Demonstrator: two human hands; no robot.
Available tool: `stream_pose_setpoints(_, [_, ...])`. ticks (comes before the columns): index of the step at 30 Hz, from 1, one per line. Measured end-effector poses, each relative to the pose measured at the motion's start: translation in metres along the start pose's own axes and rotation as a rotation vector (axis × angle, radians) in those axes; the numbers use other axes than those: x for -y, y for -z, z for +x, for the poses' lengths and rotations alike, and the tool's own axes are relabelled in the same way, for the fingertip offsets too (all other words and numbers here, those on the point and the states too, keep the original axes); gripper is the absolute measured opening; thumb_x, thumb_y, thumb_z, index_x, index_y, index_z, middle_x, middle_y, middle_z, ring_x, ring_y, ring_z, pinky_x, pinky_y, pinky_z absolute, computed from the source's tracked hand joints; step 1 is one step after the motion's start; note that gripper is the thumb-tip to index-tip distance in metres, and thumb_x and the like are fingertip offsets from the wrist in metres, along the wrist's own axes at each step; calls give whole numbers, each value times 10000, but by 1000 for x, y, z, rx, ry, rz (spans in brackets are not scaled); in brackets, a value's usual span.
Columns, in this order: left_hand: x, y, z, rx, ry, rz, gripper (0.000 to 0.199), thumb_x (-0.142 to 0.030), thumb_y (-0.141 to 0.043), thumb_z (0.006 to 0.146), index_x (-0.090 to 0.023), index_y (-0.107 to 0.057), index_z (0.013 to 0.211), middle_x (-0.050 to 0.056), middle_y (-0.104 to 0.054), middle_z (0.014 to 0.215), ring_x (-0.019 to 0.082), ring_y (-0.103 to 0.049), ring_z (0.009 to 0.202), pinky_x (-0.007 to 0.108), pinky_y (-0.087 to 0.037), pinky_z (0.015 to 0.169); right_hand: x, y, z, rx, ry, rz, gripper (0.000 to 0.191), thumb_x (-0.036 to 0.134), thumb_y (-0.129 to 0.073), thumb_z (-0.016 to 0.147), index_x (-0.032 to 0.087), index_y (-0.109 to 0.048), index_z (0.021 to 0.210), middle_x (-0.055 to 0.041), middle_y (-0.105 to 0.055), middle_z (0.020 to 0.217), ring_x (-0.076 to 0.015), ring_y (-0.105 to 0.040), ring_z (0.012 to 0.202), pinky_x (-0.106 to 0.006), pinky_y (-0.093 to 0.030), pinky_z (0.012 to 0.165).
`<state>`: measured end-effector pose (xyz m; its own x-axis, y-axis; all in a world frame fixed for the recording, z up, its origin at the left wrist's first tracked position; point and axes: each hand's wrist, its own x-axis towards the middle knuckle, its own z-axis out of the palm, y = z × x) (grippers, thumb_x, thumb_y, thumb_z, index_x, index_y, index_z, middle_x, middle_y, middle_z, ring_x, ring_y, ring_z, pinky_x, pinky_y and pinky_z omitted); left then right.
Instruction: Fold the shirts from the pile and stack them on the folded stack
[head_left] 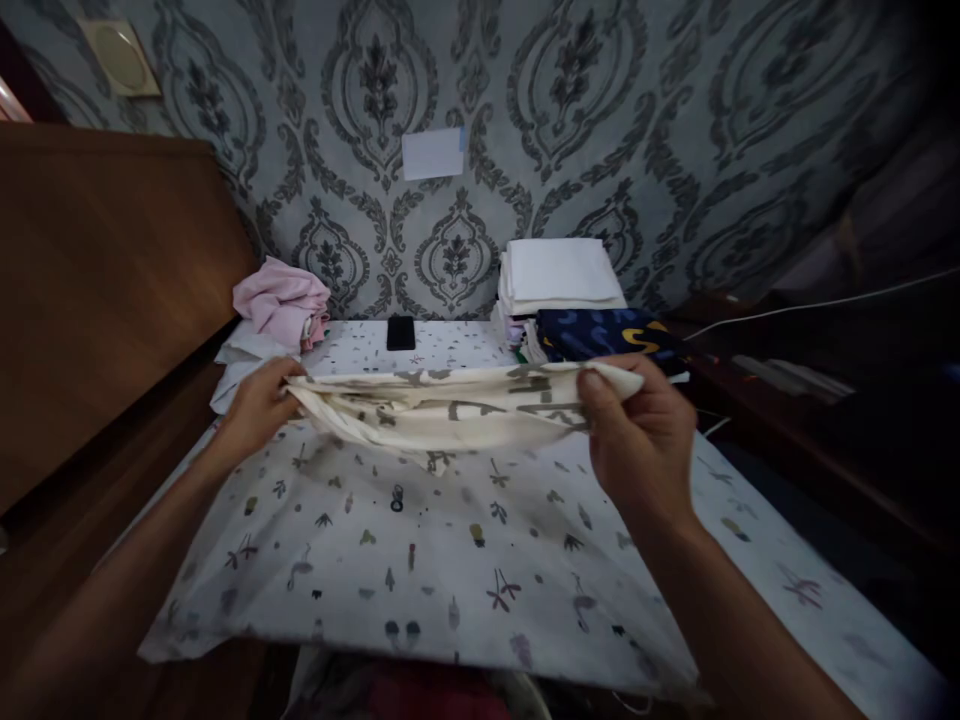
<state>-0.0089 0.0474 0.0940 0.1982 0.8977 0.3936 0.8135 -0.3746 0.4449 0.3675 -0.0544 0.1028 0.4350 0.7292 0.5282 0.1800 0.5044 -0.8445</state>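
A cream cloth with grey-brown print (450,405) is stretched sideways in the air over the table, its lower part sagging in loose folds. My left hand (262,402) pinches its left end. At the right end, my right hand (641,430) is closed on the fabric, thumb on top, with a corner poking out past the fingers. The kind of garment or linen cannot be made out. Below it spreads a white cover with small plant prints (442,560), draped over the table's front edge.
A pink and white pile of crumpled cloth (281,300) lies at the back left, beside a brown wooden cabinet (112,300). A black phone (400,333) rests near the wall. Folded white cloths (559,270) and a navy printed cloth (600,335) are stacked at the back right.
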Motion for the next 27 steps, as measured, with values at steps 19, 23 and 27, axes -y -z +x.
stream_pose_setpoints(19, [5,-10,-50,1120,-74,-313,173,-318,-560,828,-174,-640,884,29,-657,899,184,-608,835,230,-454,726,-96,72,-50,342,-32,-1143,377,402,-499,914,194,-667,1180,-145,-677,1097,-326,-641,987,-430,-521,752])
stream_pose_setpoints(23, [2,-15,-53,1148,-81,-338,197,-351,-594,844,-168,-647,893,34,-660,903,189,-602,855,236,-453,755,-85,20,-47,611,197,-994,289,322,-513,946,189,-696,1127,-175,-646,1219,-357,-582,1146,-505,-506,925])
stream_pose_setpoints(27, [-4,-19,-58,1200,-52,-379,222,-377,-621,847,-175,-666,925,32,-677,924,188,-608,862,235,-462,759,-88,-59,-44,947,239,-788,370,262,-557,947,159,-596,1300,-164,-608,1317,-327,-549,1202,-478,-486,993])
